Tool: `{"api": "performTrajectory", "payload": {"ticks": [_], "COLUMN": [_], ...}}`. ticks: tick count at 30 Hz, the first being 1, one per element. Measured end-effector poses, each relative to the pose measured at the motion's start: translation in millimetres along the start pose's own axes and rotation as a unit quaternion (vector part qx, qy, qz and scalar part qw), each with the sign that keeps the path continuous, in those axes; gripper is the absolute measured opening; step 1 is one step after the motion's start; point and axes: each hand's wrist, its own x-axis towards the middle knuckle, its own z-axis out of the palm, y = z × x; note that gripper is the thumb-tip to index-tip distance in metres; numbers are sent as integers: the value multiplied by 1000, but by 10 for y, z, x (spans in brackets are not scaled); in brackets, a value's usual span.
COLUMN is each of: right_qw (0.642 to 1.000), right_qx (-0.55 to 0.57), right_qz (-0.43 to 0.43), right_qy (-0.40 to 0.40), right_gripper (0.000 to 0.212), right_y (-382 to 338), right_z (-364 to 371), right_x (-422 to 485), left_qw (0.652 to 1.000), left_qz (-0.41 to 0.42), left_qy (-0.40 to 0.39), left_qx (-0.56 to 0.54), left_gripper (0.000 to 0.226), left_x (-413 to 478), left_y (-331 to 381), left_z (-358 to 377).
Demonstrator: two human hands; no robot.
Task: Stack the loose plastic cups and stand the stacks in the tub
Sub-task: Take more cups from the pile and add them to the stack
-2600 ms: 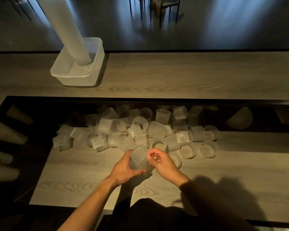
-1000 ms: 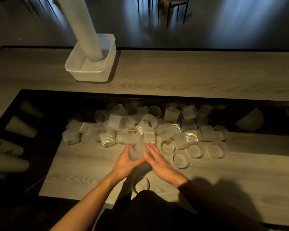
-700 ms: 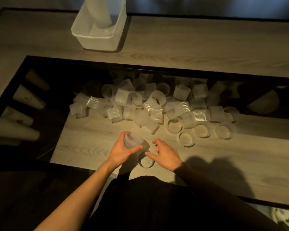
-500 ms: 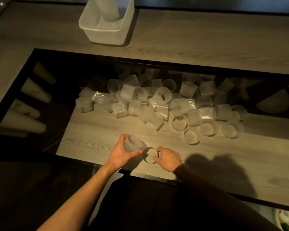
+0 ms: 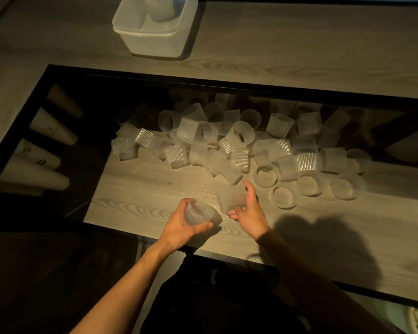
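My left hand (image 5: 182, 228) grips a short stack of ribbed translucent cups (image 5: 199, 212), tilted with its mouth toward the right. Just to its right, my right hand (image 5: 247, 212) holds a single frosted cup (image 5: 231, 198) lifted off the wood, a small gap from the stack. A pile of several loose translucent cups (image 5: 232, 145) lies across the lower wooden shelf beyond my hands, some upright, some on their sides. The white tub (image 5: 155, 34) stands on the upper counter at the far left, with a tall cup stack (image 5: 159, 7) leaning inside it.
A black frame edges the sunken shelf (image 5: 140, 201). Several paper-cup stacks (image 5: 38, 165) lie in the dark area at the left. The upper wooden counter (image 5: 299, 44) runs across the back. My shadow falls on the shelf at the right.
My right hand dropped to the shelf near its front edge, picked up an upright cup there and lifted it beside the stack. The view tilted down; the tub moved toward the top edge.
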Motion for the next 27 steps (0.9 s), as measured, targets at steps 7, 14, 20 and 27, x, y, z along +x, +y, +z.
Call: {"api": "performTrajectory", "payload": {"ticks": [7, 14, 20, 27], "right_qw": [988, 995, 976, 954], "right_qx": [109, 68, -149, -248], "right_qz": [-29, -75, -155, -168], "right_qy": [-103, -7, -29, 28], "right_gripper": [50, 43, 56, 45], "right_y": [-119, -335, -259, -240], "right_z": [38, 96, 5, 146], "right_x": [-213, -255, -148, -52], "left_qw": [999, 997, 995, 986], "left_qz": [27, 49, 76, 111], "left_qy": [-19, -22, -23, -42], "left_qx": [8, 52, 65, 115], "left_gripper": [80, 81, 84, 81], "left_x": [50, 77, 190, 361], "left_y": [164, 310, 354, 420], "left_z": [88, 113, 63, -81]}}
